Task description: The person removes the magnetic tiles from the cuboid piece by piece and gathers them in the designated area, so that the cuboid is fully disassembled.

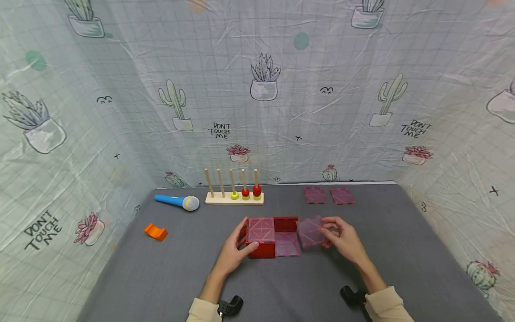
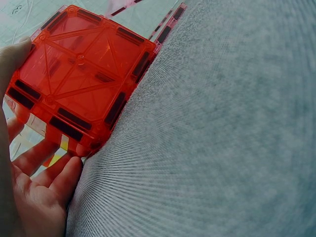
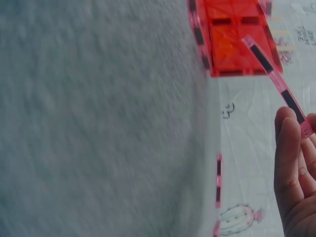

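Note:
A box of see-through red and pink magnetic tiles [image 1: 261, 250] stands mid-table. My left hand [image 1: 231, 254] grips its left end, thumb on the front and fingers behind the left side. The red front tile [image 2: 81, 59] fills much of the left wrist view. Right of the box, a pink tile lies flat as a base [image 1: 287, 245], with a red tile [image 1: 285, 223] upright behind it. My right hand [image 1: 345, 241] pinches the edge of a loose pink magnetic tile [image 1: 310, 232], tilted beside the base. In the right wrist view this held tile [image 3: 276, 79] appears edge-on.
Two pink tiles [image 1: 314, 195] lie at the back right. Behind the box stands a wooden peg stacker [image 1: 234, 201] with red and yellow beads. A blue toy microphone [image 1: 170, 201] and an orange curved piece [image 1: 155, 232] lie to the left. A patterned cloth surrounds the table.

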`<move>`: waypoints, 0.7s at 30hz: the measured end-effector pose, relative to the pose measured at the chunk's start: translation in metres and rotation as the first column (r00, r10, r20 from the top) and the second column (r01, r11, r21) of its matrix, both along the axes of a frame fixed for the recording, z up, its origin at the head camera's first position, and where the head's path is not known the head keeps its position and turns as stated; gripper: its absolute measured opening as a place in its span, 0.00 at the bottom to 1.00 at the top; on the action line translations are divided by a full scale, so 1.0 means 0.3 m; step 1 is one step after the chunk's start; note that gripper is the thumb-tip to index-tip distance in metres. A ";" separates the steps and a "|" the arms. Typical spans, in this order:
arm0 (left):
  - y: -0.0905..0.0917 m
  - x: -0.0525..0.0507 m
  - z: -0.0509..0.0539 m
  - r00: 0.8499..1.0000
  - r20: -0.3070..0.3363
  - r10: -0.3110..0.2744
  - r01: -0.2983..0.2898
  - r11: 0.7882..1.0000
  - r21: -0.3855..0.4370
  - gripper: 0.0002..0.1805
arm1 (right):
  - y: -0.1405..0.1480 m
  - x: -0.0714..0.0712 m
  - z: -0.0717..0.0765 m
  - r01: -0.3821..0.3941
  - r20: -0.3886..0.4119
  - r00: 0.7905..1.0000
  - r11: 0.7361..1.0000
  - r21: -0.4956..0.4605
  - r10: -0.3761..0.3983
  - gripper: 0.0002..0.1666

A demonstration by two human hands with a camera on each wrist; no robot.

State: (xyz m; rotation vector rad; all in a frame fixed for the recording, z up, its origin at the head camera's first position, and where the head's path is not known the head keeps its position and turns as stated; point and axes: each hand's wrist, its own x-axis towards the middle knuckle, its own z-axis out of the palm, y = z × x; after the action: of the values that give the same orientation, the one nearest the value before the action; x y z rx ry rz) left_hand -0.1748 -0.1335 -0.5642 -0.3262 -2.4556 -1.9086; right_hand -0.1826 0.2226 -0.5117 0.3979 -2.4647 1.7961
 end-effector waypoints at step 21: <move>-0.003 -0.005 -0.006 1.000 -0.008 -0.009 0.009 1.000 0.012 0.45 | 0.172 -0.088 0.047 0.244 -0.045 0.968 0.969 -0.027 -0.245 0.23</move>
State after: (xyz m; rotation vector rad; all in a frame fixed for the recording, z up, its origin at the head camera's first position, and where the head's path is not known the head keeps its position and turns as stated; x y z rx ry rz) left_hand -0.1761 -0.1344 -0.5660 -0.3446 -2.4403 -1.9210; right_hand -0.2090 0.2741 -0.4977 0.1257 -2.3405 1.6909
